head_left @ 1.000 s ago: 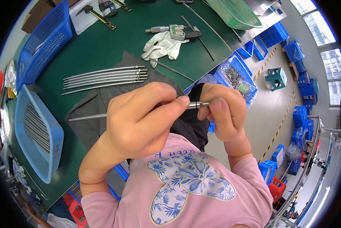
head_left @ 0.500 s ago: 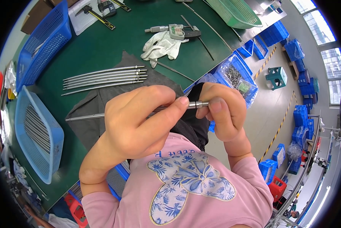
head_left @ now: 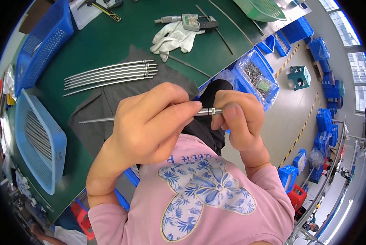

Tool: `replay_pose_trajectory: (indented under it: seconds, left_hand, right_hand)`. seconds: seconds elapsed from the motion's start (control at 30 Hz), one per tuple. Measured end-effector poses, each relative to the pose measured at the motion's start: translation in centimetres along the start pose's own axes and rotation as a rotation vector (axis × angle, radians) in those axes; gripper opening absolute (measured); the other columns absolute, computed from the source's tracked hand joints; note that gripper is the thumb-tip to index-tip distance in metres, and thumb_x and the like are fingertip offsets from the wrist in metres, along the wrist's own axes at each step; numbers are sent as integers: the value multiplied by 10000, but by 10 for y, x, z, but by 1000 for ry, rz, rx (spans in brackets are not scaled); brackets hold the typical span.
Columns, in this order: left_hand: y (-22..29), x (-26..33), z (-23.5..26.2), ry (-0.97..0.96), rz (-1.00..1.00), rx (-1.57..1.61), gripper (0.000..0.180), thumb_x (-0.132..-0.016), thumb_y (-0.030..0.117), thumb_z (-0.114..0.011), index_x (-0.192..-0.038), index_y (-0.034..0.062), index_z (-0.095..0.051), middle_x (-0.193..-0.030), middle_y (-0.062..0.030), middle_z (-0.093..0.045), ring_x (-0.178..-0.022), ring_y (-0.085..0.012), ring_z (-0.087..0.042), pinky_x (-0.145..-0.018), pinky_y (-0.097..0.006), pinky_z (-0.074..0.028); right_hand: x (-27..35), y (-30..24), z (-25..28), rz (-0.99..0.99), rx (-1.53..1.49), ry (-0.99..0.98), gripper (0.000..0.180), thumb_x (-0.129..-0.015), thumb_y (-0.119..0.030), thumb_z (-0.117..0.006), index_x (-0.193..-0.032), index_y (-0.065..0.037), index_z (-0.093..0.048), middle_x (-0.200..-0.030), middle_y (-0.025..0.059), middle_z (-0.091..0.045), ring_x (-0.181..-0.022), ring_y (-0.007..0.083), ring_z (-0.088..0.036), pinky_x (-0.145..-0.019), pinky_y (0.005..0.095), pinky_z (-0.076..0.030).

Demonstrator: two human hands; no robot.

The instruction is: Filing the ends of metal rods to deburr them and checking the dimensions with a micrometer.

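Note:
A thin metal rod (head_left: 98, 120) runs through my left hand (head_left: 150, 124), its plain end sticking out to the left over a grey cloth (head_left: 85, 108). My left hand is closed round the rod, thumb and forefinger pinching near its right end. At that end, a collared metal fitting (head_left: 211, 111) shows between my hands. My right hand (head_left: 240, 116) pinches the fitting's tip between thumb and bent forefinger. Beyond my left hand, several similar metal rods (head_left: 109, 73) lie side by side, partly on the cloth, with their fittings toward the right.
On the green table (head_left: 105, 41) lie a micrometer (head_left: 190, 22), white gloves (head_left: 173, 38) and a caliper (head_left: 103, 10). A light-blue basket (head_left: 58, 163) with rods stands at left, a blue basket (head_left: 48, 47) behind it. Blue bins (head_left: 268, 96) and a green stool (head_left: 300, 77) are at right.
The rod's plain left end has shifted slightly right and up, and its fitting looks turned. Both hands keep their grip. The view has moved a little, so the table things sit higher.

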State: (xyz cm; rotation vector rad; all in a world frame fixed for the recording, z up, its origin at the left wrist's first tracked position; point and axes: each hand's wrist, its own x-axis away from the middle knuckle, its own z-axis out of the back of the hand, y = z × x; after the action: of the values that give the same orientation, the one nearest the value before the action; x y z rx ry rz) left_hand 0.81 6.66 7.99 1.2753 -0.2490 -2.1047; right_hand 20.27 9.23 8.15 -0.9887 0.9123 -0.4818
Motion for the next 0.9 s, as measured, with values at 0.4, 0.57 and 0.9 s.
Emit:
replay_pose_trajectory:
  seconds: [0.4,0.57,0.9]
  left_hand:
    - [15,28,-17,268,116,-352,290,-570,35,-736,-841,83,-646,-743,-54,-536,-615,-215,-515,-546,-284,-399]
    - [13,10,-25,396,694,869,335,-900,172,-545,-1152,-34,-470,-861,-71,-542,-635,-97,-509,-568,-219,-426]
    - [-13,-5,0,180,682,1034,223,-944,257,-426,-913,36,-434,-811,-91,-488,-634,-103,-504,-511,-191,-439]
  right_hand:
    - [8,18,-15,-127,-102,309,264,-907,-51,-377,-718,31,-541,-603,60,-565,-452,93,-470,-417,228,-365]
    - [5,20,-32,106,-149,395,253,-917,-53,-358,-777,38,-548,-659,87,-577,-457,88,-470,-428,210,-379]
    - [-4,-13,-19,-479,-503,-36,272,-829,-178,-452,-762,35,-608,-606,52,-557,-520,62,-457,-472,198,-346]
